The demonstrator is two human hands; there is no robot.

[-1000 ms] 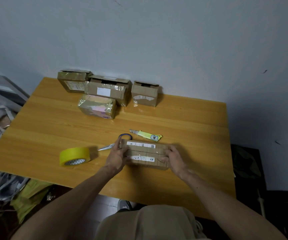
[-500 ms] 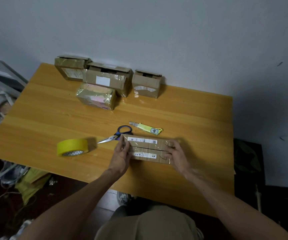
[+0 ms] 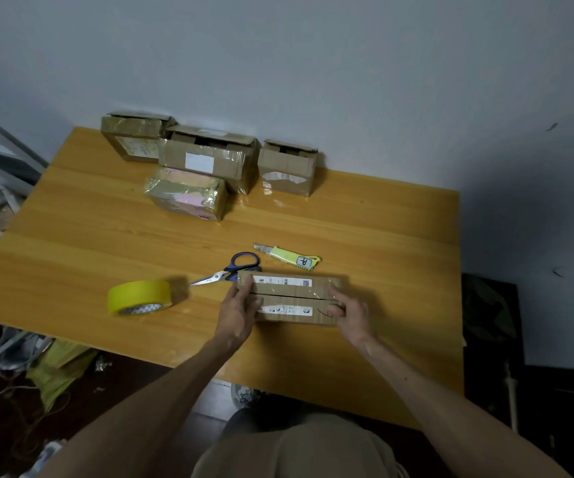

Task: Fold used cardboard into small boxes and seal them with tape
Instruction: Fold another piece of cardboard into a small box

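Note:
A small flat cardboard box [image 3: 289, 296] with white labels and a closed centre seam lies on the wooden table [image 3: 106, 243] in front of me. My left hand [image 3: 239, 310] grips its left end, fingers over the top edge. My right hand [image 3: 347, 310] grips its right end, thumb on the top flap. A yellow tape roll [image 3: 139, 296] lies on its side to the left. Blue-handled scissors [image 3: 227, 270] lie just behind the box's left corner. A yellow-green utility knife [image 3: 289, 257] lies behind the box.
Several cardboard boxes stand at the table's back edge against the wall: one at the left [image 3: 133, 136], a wide one [image 3: 209, 157], a small one [image 3: 287, 167], and a tape-wrapped one [image 3: 187, 193] in front. Bags and clutter [image 3: 37, 360] lie on the floor at left.
The view has shifted a little. Both hands stay on the box's ends, and the box sits slightly nearer to me, uncovering the scissors' handles.

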